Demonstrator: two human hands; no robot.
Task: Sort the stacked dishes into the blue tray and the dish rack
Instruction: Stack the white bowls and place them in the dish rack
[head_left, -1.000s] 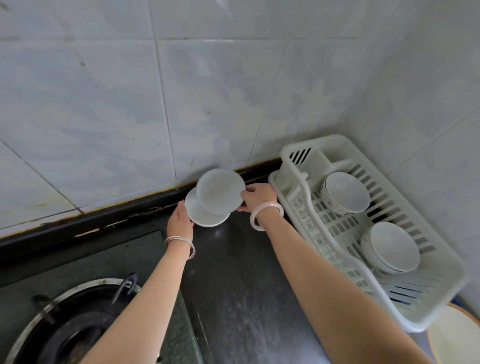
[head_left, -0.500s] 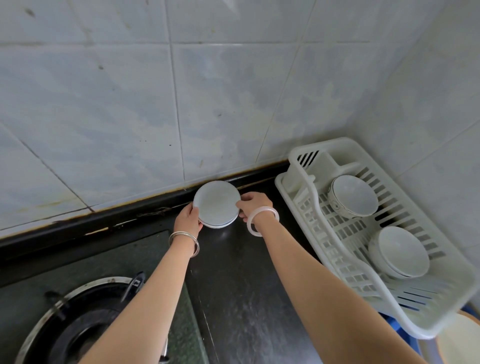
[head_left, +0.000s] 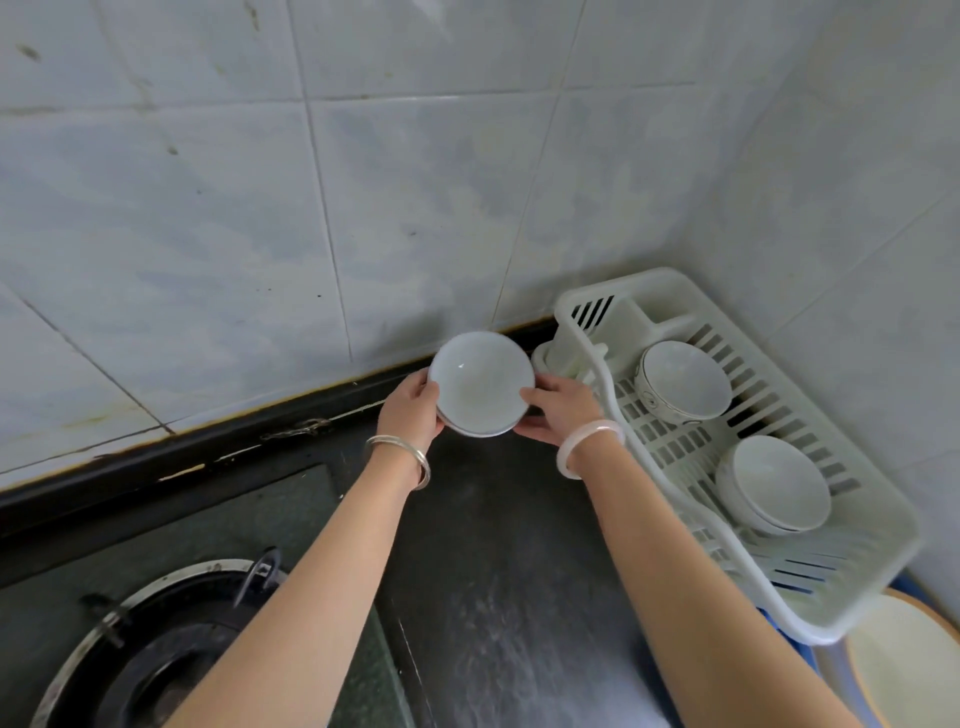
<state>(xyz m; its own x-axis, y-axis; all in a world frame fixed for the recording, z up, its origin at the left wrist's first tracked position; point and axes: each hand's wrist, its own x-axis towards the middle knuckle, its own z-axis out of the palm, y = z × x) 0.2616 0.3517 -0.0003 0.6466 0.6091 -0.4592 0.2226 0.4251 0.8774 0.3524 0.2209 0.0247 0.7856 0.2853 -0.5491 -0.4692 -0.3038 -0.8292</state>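
Note:
A small stack of white dishes (head_left: 480, 382) is held above the dark counter near the back wall. My left hand (head_left: 413, 408) grips its left edge and my right hand (head_left: 558, 410) grips its right edge. To the right stands the white dish rack (head_left: 737, 467), with two white bowls inside: one (head_left: 683, 382) at the far end and a stacked pair (head_left: 776, 483) nearer me. A bit of the blue tray (head_left: 797, 644) shows under the rack's near corner.
A gas burner (head_left: 150, 649) fills the lower left. A cream plate (head_left: 909, 670) sits at the lower right corner. The dark wet counter (head_left: 498, 571) runs between my arms. Tiled walls close off the back and right.
Two dishes that I held slightly apart have been brought together into one stack between both hands. The stack has come slightly right, toward the rack.

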